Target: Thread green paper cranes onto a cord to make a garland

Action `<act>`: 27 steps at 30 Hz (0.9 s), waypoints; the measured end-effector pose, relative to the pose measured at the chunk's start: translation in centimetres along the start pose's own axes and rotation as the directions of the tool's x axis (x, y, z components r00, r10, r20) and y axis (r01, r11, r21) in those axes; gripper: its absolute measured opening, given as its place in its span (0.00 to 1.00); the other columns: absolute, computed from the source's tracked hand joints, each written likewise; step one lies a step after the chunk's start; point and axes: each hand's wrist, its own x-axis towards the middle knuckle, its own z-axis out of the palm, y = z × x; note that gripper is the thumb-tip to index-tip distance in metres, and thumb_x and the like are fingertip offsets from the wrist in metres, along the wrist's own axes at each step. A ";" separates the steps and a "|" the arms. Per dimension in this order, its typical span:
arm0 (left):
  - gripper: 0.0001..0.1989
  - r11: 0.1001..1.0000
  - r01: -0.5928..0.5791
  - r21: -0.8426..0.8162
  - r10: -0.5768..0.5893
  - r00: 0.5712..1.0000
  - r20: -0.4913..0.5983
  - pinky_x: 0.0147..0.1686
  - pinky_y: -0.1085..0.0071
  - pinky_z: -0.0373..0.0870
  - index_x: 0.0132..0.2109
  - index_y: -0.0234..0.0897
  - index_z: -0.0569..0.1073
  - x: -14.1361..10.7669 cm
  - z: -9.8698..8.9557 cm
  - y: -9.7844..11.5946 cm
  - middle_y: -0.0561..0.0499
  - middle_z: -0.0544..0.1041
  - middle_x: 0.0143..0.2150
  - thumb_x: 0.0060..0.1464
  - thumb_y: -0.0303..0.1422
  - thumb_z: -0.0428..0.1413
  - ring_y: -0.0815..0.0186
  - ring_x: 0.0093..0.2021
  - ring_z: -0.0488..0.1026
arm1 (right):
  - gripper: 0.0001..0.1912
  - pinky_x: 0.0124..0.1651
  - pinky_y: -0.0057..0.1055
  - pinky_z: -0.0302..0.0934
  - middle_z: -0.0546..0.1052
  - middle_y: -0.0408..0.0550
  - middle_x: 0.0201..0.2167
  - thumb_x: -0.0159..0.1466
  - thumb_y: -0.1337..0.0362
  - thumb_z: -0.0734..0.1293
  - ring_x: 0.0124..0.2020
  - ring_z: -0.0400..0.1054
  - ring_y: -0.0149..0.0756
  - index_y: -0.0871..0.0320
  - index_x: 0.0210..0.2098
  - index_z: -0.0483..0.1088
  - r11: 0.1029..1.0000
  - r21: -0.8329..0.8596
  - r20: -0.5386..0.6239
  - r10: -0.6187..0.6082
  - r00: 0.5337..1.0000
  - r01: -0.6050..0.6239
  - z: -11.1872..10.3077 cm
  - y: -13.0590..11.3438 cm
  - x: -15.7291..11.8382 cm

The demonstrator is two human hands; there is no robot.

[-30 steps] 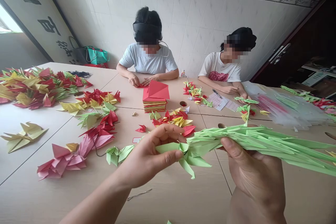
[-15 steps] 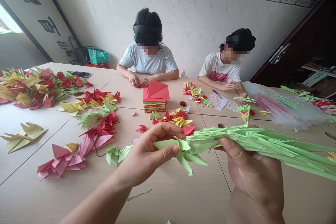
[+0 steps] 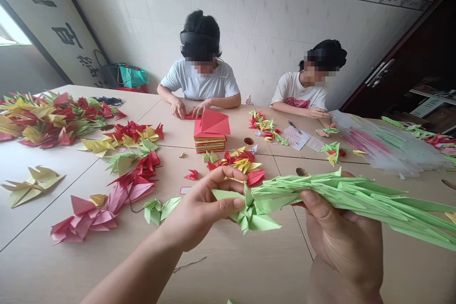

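Observation:
Stacked green paper cranes [image 3: 331, 190] form a long bundle, gripped by my right hand [image 3: 342, 232] with the thumb across its near side and fingers hidden behind. At the bundle's left end, my left hand [image 3: 213, 204] pinches a loose-looking green paper crane [image 3: 251, 213] between thumb and fingers. Its pointed flaps spread outward, touching or almost touching the bundle. Behind my left wrist lies another green folded piece [image 3: 160, 210] on the table. Pink folded cranes [image 3: 85, 221] rest further left, with a dark thread [image 3: 132, 202] near them.
A big heap of coloured cranes [image 3: 53, 116] covers the far left of the table [image 3: 221, 266]. Ahead stands a stack of square paper [image 3: 210, 137]. Two people sit opposite, a person in light blue [image 3: 203, 80] folding red paper. Clear plastic bags [image 3: 384, 147] lie at right.
The small green crane has turned in my left fingers, its flaps now pointing differently. The bundle has tilted slightly in my right hand. Across the table, the right-hand person's hands have shifted.

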 end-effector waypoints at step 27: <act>0.14 0.997 0.045 0.070 -0.046 0.999 0.020 0.30 0.81 0.70 0.39 0.35 0.76 0.2 -0.1 0.5 0.53 0.75 0.30 0.45 0.30 0.69 0.74 0.30 0.72 | 0.12 0.30 0.28 0.62 0.71 0.34 0.23 0.54 0.72 0.75 0.24 0.64 0.27 0.55 0.32 0.69 0.988 -0.116 0.035 -0.096 0.995 0.099 -0.4 0.3 0.1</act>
